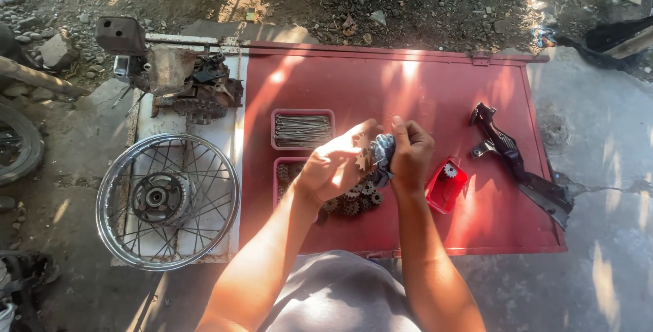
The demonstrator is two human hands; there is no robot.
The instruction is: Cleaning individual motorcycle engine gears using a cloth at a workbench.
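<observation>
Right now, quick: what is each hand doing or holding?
Left hand: closed on a small gear, held over the tray of gears.
Right hand: closed on a grey rag, pressed against that gear.

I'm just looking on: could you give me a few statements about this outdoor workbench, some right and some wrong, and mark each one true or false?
1. The left hand holds a small toothed metal gear. True.
2. The right hand grips a hammer. False: it holds a bluish-grey rag.
3. The spoked chrome wheel lies left of the flat red metal panel. True.
4. The small red plastic tub is empty. False: a gear lies in it.
</observation>
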